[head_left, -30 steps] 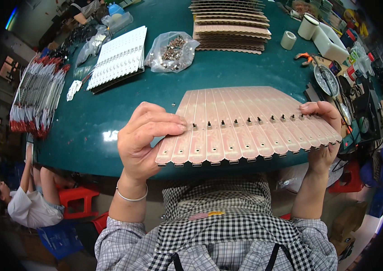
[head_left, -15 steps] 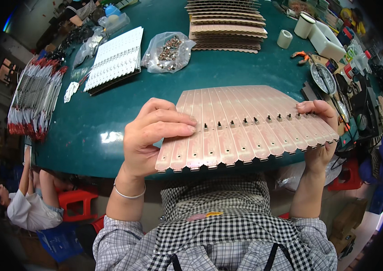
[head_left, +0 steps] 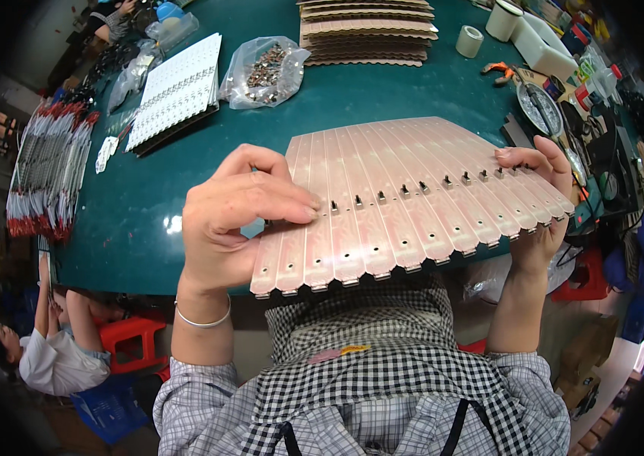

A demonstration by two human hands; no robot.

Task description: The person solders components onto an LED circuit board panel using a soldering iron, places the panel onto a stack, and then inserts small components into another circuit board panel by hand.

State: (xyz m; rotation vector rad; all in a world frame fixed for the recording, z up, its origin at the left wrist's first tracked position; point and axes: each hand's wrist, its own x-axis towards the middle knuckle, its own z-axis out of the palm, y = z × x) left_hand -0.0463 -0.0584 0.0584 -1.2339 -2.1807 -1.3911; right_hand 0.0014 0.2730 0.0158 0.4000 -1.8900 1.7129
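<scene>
A pinkish circuit board panel [head_left: 390, 163], scored into long strips with a scalloped near edge, is held up over the table's front edge. A row of small black-and-metal slide switches [head_left: 404, 190] stands across its middle. My left hand [head_left: 223, 216] grips the panel's left side, fingertips on top close to the leftmost visible switch; its thumb is mostly hidden. At the right end my right hand [head_left: 538, 216] supports the panel from beneath, with fingers curled over its top by the last switches. Metal clips or tabs show under the near edge.
On the green table [head_left: 151, 251] lie a stack of white boards [head_left: 178, 91], a clear bag of small metal parts [head_left: 265, 72] and a tall stack of similar panels [head_left: 367, 34]. Bundled wires [head_left: 48, 167] hang left; tools and a metal dish [head_left: 538, 106] crowd the right. Another person [head_left: 60, 357] sits lower left.
The panel tilts a little more, its left near corner lower and its far edge higher in view. My left hand has shifted left with it. The table's things appear slightly higher and further left.
</scene>
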